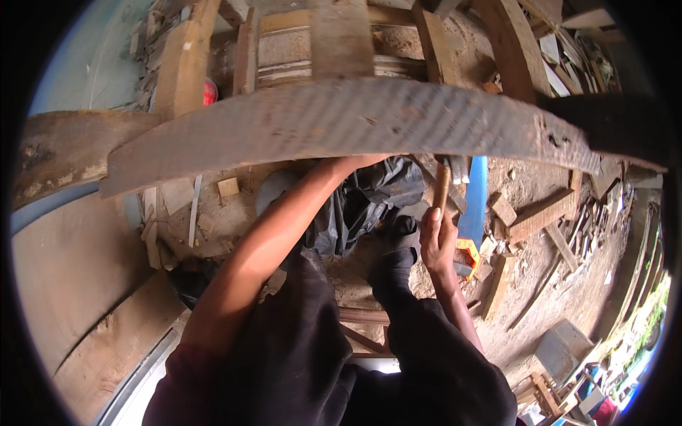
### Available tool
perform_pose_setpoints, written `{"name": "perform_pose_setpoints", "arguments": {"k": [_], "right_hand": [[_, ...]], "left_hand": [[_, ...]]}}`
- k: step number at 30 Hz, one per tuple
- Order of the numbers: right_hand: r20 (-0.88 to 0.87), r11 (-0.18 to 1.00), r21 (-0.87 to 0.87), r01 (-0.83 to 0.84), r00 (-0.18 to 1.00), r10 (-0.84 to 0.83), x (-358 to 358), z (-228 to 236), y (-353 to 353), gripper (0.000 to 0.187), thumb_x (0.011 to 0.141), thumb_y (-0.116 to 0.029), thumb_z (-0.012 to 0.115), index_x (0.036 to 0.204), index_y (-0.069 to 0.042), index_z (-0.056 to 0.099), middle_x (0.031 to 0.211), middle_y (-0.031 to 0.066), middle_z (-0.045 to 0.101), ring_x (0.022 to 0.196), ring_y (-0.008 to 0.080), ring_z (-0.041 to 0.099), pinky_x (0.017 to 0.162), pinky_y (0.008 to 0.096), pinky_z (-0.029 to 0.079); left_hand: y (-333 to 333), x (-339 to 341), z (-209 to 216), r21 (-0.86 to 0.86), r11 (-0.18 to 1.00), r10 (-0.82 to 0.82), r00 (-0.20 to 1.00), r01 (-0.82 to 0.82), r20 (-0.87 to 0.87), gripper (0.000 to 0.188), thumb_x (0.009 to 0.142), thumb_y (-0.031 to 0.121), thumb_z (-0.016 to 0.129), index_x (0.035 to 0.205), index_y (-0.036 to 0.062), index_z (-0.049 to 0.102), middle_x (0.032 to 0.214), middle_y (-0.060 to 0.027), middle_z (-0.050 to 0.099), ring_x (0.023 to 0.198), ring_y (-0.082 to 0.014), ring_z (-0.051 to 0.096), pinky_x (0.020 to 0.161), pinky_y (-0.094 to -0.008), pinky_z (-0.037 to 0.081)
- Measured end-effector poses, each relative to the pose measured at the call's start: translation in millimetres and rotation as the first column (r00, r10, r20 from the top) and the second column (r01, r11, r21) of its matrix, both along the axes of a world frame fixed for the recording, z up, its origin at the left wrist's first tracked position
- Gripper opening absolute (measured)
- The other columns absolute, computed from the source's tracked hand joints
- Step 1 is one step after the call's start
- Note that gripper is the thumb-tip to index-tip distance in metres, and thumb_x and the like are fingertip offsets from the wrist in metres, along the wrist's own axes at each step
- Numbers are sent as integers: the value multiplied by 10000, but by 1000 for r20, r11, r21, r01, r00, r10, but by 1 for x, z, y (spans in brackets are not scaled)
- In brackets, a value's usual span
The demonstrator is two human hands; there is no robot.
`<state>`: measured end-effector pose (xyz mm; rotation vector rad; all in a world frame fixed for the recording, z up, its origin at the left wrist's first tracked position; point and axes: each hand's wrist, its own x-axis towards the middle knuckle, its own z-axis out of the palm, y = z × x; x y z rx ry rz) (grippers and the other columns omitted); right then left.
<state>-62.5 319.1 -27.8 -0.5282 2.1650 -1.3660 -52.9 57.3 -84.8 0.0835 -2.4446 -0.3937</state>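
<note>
A long, weathered plank (341,117) spans the view in front of me. My left hand (371,160) reaches to its lower edge; the fingers go behind the wood, so their grip is hidden. On the right, my right hand (437,238) is closed around the wooden handle of a hammer (442,186). The hammer's head is just under the plank, partly covered by it. Crumpled black plastic (383,192) lies below, between my two arms.
A handsaw (474,202) with a blue blade and orange handle is right of the hammer. Wood offcuts (536,216) litter the dirt floor on the right. Timber posts (341,39) stand beyond the plank. A grey container (561,348) sits at lower right.
</note>
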Motion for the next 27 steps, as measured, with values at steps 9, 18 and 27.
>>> {"name": "perform_pose_setpoints", "arguments": {"k": [9, 18, 27], "right_hand": [[111, 996, 5, 93, 989, -93, 21, -14, 32, 452, 1057, -372, 413, 811, -7, 512, 597, 20, 498, 537, 94, 471, 489, 298, 392], [294, 957, -99, 272, 927, -233, 17, -15, 32, 458, 1054, -471, 367, 809, -90, 434, 603, -66, 359, 480, 32, 322, 419, 211, 262], [255, 971, 7, 238, 939, -232, 17, -5, 34, 457, 1060, -398, 400, 792, -39, 492, 630, -29, 443, 558, 52, 401, 484, 248, 344]], "left_hand": [[17, -25, 5, 245, 962, -126, 992, 122, 0, 351, 890, 332, 696, 1120, 67, 687, 1117, -99, 692, 1054, -304, 622, 916, -399, 475], [14, -26, 21, 364, 927, -125, 990, 95, 59, 417, 839, 360, 761, 1072, 21, 695, 1020, -151, 715, 928, -320, 664, 820, -408, 513], [10, -20, 22, 485, 871, -188, 966, 80, 178, 517, 839, 436, 750, 1144, 25, 674, 1084, -152, 706, 992, -289, 657, 872, -387, 505]]}}
